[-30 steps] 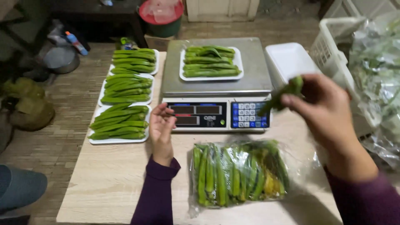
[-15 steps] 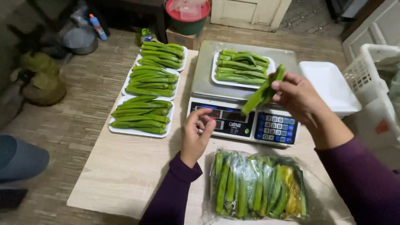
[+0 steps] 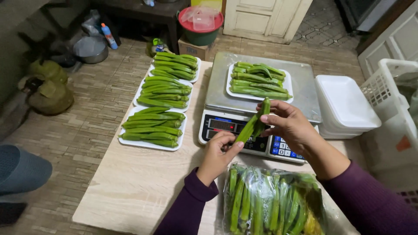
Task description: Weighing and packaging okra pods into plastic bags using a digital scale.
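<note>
Over the wooden table point(image 3: 130, 182), both hands, left hand point(image 3: 216, 157) and right hand point(image 3: 291, 126), pinch one okra pod point(image 3: 253, 126).

Brushed matt stainless-steel scale platform point(image 3: 217, 93), glossy plastic display panel below. White matt foam trays point(image 3: 344, 104), stacked. Clear crinkly glossy plastic bag point(image 3: 270, 200) of green okra. Pale matt wood-grain laminate table point(image 3: 139, 182). Green ridged okra pod point(image 3: 252, 124), dull, slightly fuzzy skin. White moulded plastic lattice basket point(image 3: 383, 87). Purple knit cloth sleeves point(image 3: 191, 204).
</note>
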